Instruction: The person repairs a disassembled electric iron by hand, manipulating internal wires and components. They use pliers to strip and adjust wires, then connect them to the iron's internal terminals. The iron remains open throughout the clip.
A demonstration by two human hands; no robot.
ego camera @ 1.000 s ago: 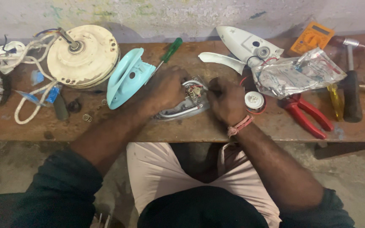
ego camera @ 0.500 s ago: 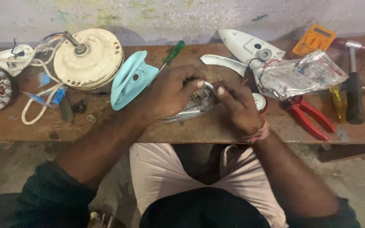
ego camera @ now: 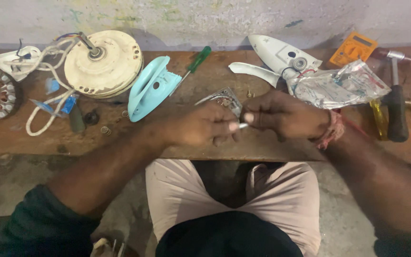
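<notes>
Fingers of left hand (ego camera: pixel 200 126) & right hand (ego camera: pixel 286 115) now pinched together on a small metal bit (ego camera: pixel 241 125) at bench edge. Both lifted off iron soleplate (ego camera: pixel 222 99), which they gripped a sec ago; it lies behind, near turquoise iron cover (ego camera: pixel 151 88). Small part prob. freed.

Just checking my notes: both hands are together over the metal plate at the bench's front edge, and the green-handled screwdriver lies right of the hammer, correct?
Not quite. In the head view the green-handled screwdriver lies left of the hammer, beside the light blue cover. The left hand and right hand do meet over the metal plate.
</notes>
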